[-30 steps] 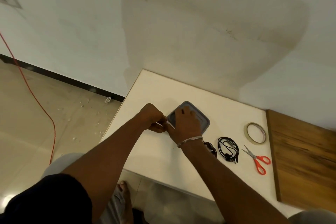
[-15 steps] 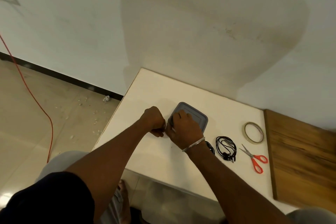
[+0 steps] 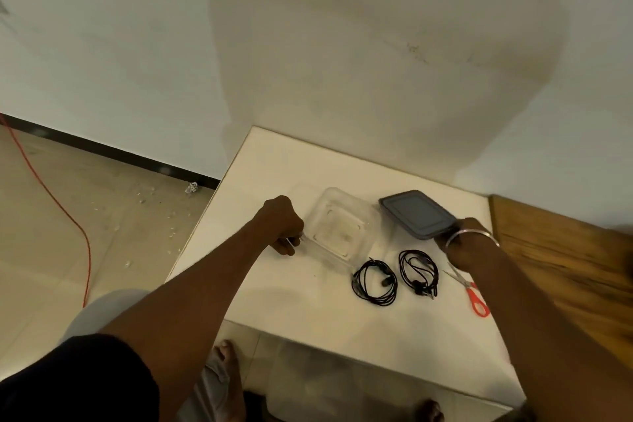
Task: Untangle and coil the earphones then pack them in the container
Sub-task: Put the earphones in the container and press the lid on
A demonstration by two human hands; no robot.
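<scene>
White table (image 3: 308, 325) fills the lower middle of the frame, with our bare feet (image 3: 226, 356) showing below its near edge. Nearest us on it lie the earphones, two black bundles side by side and just apart: the left coil (image 3: 385, 282) and the right coil (image 3: 418, 284), each wound into a loose ring. Scissors (image 3: 474, 295) lie right of them, their tips under our right wrist.

Further up, our left hand (image 3: 279, 221) has its fingers curled on the near left corner of the clear container (image 3: 342, 226), steadying it on the table. The container stands open and holds nothing that we can see. Up and right of it, our right hand (image 3: 457, 238) grips the grey lid (image 3: 416, 212) by its near right edge. The fingers are hidden under the lid, so we cannot tell how they lie, nor whether the lid's far end touches the table. A wood board (image 3: 555, 267) runs along the right edge, and a stained wall (image 3: 376, 79) stands behind everything.

We judge the task well past its middle. Untangling and coiling look done and the container is open. What is left is to lay both coils inside and probably press the lid back on.

Half a second ago the lid sat on the container under our right hand. Now it is off and carried to the right, while the left hand has stayed at the same corner. The left coil, then mostly hidden behind our right wrist, is in full view. The tape roll that showed at the right is out of sight.
</scene>
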